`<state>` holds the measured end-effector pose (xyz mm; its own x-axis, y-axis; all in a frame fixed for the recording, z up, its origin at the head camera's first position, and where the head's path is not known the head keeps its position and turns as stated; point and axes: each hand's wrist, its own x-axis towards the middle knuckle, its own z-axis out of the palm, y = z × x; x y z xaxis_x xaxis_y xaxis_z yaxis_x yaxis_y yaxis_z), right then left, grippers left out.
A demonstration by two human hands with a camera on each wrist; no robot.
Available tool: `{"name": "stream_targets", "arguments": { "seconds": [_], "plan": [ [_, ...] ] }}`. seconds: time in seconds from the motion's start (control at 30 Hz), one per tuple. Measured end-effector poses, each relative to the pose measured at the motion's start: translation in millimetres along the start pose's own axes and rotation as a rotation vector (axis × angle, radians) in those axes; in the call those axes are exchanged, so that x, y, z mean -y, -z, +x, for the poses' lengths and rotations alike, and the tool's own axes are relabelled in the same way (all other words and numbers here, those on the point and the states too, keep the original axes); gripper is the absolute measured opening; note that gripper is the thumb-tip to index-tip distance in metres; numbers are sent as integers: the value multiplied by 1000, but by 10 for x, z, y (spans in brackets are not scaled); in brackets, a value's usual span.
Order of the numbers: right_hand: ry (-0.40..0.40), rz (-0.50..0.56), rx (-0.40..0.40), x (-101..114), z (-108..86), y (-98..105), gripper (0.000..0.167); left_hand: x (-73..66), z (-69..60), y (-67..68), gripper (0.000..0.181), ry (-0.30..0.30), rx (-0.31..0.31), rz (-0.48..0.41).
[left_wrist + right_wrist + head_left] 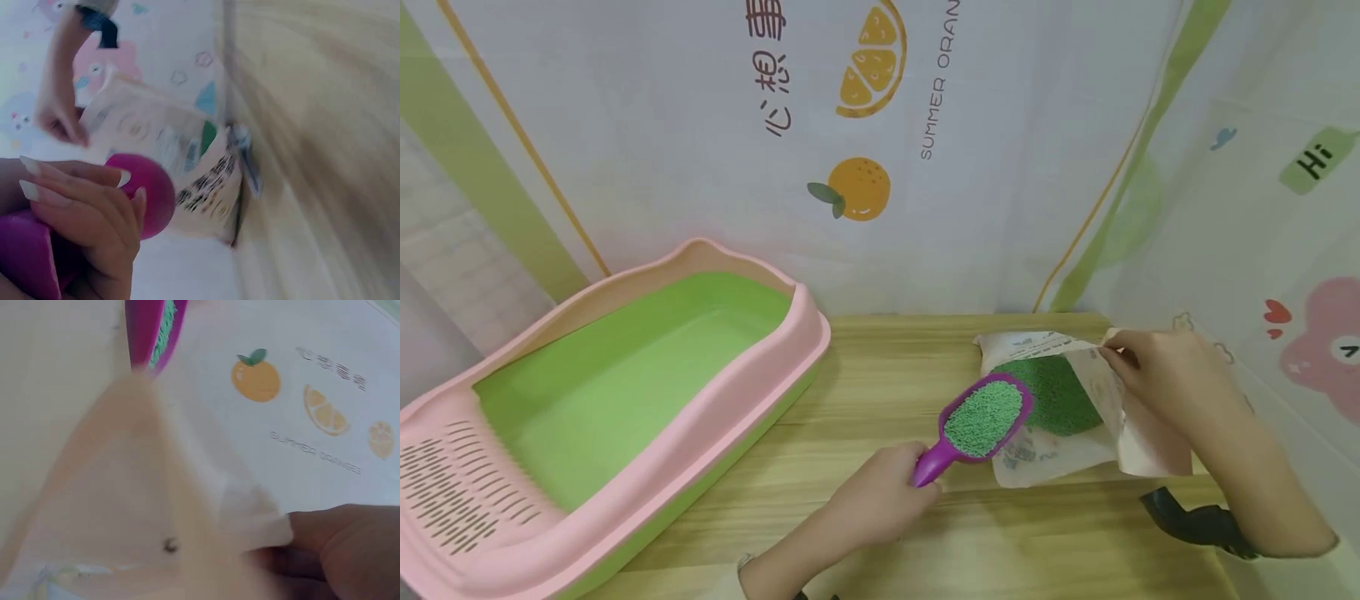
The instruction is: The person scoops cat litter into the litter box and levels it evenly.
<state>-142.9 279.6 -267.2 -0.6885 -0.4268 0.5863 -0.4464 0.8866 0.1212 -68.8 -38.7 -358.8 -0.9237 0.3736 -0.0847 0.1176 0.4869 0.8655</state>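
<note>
My left hand (pixel 887 496) grips the handle of a purple scoop (pixel 934 462), which is heaped with green pellets (pixel 985 419). The scoop is held over the near left edge of an opened paper bag (pixel 1052 462). More green pellets, darker in shade, lie inside the bag's mouth. With thumb and fingers my right hand (pixel 1172 375) pinches the bag's upper right edge and holds it up. In the left wrist view, the fingers curl round the purple handle (pixel 159 197). The right wrist view has the raised bag wall (pixel 137 487) close to the camera, with the scoop beyond it.
A litter box (pixel 647 467) with a pink rim and green base stands at the left; its green floor is bare, with a slotted grate at the near end. The wooden tabletop (pixel 880 358) meets a printed white curtain (pixel 715 192) behind and at the right.
</note>
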Motion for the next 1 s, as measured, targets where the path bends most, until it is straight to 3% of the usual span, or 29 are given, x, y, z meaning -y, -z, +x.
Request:
{"name": "stream_targets", "arguments": {
  "seconds": [0.13, 0.27, 0.5, 0.63, 0.83, 1.0],
  "plan": [
    [-61, 22, -13, 66, -10, -44, 6, 58, -114, 203, 16, 0, 7, -24],
    [-182, 38, 4, 166, -45, -57, 7, 104, -223, 387, 22, 21, -7, -46],
    [-299, 21, 17, 335, -149, -76, 9, 131, -369, 623, 51, 95, -77, -74],
    [-347, 54, 80, 364, -180, -48, 13, 168, -454, 750, 49, 104, -123, -95],
    [-305, 81, 162, 362, -251, -14, 18, 221, -638, 969, 48, 110, -183, -94],
    [-245, 47, 101, 336, -237, -35, 16, 242, -793, 1110, 42, 148, -244, -100]
  ]
}}
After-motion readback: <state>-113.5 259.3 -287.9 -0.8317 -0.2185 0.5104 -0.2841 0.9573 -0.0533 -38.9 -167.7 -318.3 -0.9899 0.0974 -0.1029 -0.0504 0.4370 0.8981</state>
